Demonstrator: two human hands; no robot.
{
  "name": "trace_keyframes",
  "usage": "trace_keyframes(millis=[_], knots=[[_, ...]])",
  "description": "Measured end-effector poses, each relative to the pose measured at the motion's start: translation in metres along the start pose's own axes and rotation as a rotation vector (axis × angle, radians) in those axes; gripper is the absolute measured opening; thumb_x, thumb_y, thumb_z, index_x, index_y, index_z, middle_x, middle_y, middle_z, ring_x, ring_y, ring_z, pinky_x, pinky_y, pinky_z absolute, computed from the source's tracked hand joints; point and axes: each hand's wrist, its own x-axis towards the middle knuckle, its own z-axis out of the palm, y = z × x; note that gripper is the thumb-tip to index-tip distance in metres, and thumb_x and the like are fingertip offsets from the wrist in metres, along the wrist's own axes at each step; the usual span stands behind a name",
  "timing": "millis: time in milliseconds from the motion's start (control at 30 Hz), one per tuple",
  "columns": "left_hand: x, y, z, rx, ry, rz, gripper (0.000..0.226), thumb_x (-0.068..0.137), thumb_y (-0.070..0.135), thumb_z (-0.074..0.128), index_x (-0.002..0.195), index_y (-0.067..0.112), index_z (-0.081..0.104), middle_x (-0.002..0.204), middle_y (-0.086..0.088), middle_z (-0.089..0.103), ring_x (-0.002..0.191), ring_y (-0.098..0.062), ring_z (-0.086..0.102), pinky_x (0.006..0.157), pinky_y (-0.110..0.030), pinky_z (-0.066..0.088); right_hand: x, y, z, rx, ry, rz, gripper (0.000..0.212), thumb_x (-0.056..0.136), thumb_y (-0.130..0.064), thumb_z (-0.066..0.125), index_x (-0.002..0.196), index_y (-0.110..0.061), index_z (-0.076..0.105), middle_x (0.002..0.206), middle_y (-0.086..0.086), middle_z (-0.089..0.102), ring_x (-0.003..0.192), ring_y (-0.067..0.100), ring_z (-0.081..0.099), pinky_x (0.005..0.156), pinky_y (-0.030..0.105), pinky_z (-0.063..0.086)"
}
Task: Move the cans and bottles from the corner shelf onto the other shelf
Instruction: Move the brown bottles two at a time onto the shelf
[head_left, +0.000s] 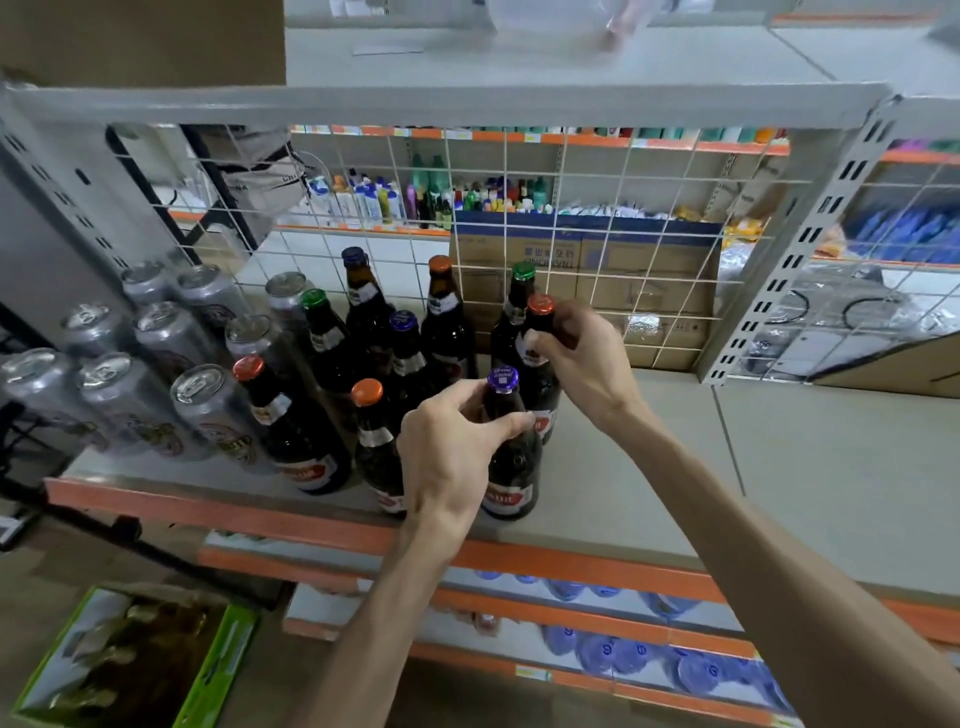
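Several dark glass bottles with coloured caps stand on a grey shelf (649, 467) with an orange front edge. My left hand (447, 457) grips the neck of a purple-capped bottle (511, 467) at the front of the group. Just behind it, my right hand (582, 358) grips the neck of an orange-capped bottle (540, 384). Both bottles stand upright on the shelf. Several silver cans (208, 410) stand in rows at the left end of the same shelf.
A white wire grid (571, 208) backs the shelf, with a slotted metal upright (795, 260) at its right end. The right half of the shelf is bare. Lower shelves hold blue-capped water bottles (613, 654). A green box (130, 665) sits on the floor at lower left.
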Motion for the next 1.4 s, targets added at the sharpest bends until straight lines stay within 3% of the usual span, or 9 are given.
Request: trace_keyframes(millis=[67,200,367,600,800,933,1100,1267,1400], knots=[[-0.002,-0.002,0.002,0.000,-0.003,-0.010,0.035,0.065,0.035,0.091,0.097,0.027,0.079,0.084,0.018,0.076,0.081,0.005,0.069,0.076,-0.026,0.057,0.002,0.002,0.003,0.010,-0.017,0.002,0.034,0.088,-0.023,0.070,0.118,-0.009,0.062,0.104,-0.005,0.065,0.100,0.011,0.060,0.085,0.022,0.046],[-0.005,-0.005,0.005,0.012,-0.005,-0.010,0.036,0.066,0.035,0.091,0.098,0.029,0.079,0.086,0.019,0.076,0.083,0.005,0.070,0.078,-0.029,0.058,0.005,0.006,0.009,0.020,-0.055,0.006,0.031,0.088,-0.025,0.070,0.114,-0.009,0.063,0.106,-0.001,0.069,0.099,0.013,0.063,0.082,0.022,0.048],[-0.004,-0.007,0.008,0.014,0.006,-0.008,0.037,0.066,0.035,0.090,0.100,0.030,0.078,0.086,0.018,0.076,0.083,0.003,0.070,0.078,-0.031,0.058,0.005,0.003,0.014,0.018,-0.063,0.002,0.029,0.088,-0.025,0.070,0.112,-0.012,0.060,0.099,-0.006,0.064,0.094,0.009,0.059,0.070,0.007,0.040],[-0.006,-0.011,0.009,0.003,0.012,-0.009,0.037,0.066,0.035,0.091,0.101,0.029,0.078,0.087,0.018,0.076,0.084,0.001,0.071,0.078,-0.032,0.059,0.003,0.010,0.022,0.078,-0.104,0.051,0.030,0.088,-0.025,0.070,0.115,-0.015,0.061,0.107,-0.004,0.069,0.098,0.010,0.063,0.084,0.025,0.050],[-0.008,-0.012,0.006,0.002,0.007,-0.001,0.036,0.067,0.033,0.090,0.101,0.029,0.078,0.086,0.019,0.076,0.084,0.003,0.070,0.078,-0.028,0.059,0.001,0.010,0.025,0.078,-0.099,0.059,0.033,0.089,-0.025,0.069,0.119,-0.015,0.061,0.107,-0.005,0.067,0.099,0.008,0.061,0.083,0.022,0.049],[-0.009,-0.012,0.005,0.001,0.006,0.001,0.037,0.066,0.033,0.090,0.101,0.029,0.078,0.087,0.018,0.076,0.085,0.001,0.071,0.078,-0.029,0.059,-0.001,0.009,0.025,0.081,-0.094,0.067,0.033,0.089,-0.023,0.069,0.121,-0.016,0.060,0.103,-0.011,0.062,0.095,0.001,0.054,0.070,0.005,0.039],[-0.011,-0.011,0.000,-0.013,-0.008,-0.008,0.036,0.066,0.030,0.091,0.100,0.028,0.078,0.085,0.018,0.076,0.083,0.004,0.070,0.078,-0.026,0.058,-0.002,0.008,0.025,0.111,-0.095,0.087,0.033,0.089,-0.022,0.069,0.121,-0.016,0.059,0.103,-0.012,0.062,0.094,0.002,0.055,0.072,0.006,0.039],[-0.009,-0.014,-0.008,-0.012,-0.018,-0.032,0.035,0.066,0.032,0.091,0.099,0.029,0.078,0.083,0.019,0.076,0.083,0.004,0.070,0.078,-0.027,0.058,-0.002,0.008,0.029,0.124,-0.096,0.100,0.035,0.090,-0.022,0.069,0.122,-0.017,0.058,0.103,-0.012,0.061,0.095,0.004,0.056,0.073,0.009,0.040],[-0.011,-0.015,-0.006,-0.008,-0.007,-0.024,0.035,0.066,0.035,0.090,0.098,0.031,0.077,0.083,0.020,0.075,0.084,0.002,0.070,0.079,-0.032,0.058,-0.003,0.009,0.031,0.121,-0.102,0.112,0.035,0.090,-0.021,0.068,0.123,-0.016,0.056,0.106,-0.008,0.061,0.099,0.009,0.057,0.085,0.024,0.046]])
